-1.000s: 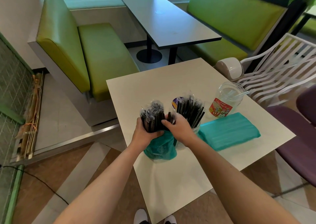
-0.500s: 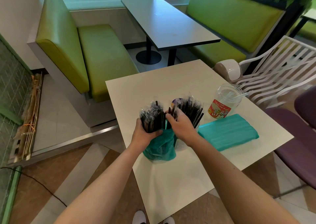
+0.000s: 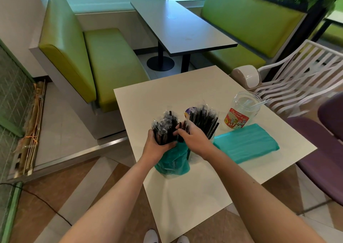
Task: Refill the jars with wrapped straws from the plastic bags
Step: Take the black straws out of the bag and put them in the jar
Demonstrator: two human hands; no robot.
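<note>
Wrapped straws (image 3: 164,129) in left grip (image 3: 157,146), right grip (image 3: 193,139) pinching some; clear jar (image 3: 241,113) beyond.

jar (image 3: 210,138) mostly hidden behind right hand (image 3: 194,140) and straws | label text on second jar (image 3: 236,121) too small to read | shoes (image 3: 151,237) cut off by bottom edge | purple chair (image 3: 319,150) cropped at right

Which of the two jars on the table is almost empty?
The clear plastic jar with the red label, standing behind the flat teal bag. It holds only one pale straw, while the jar beside the right hand is packed with black wrapped straws.
</note>
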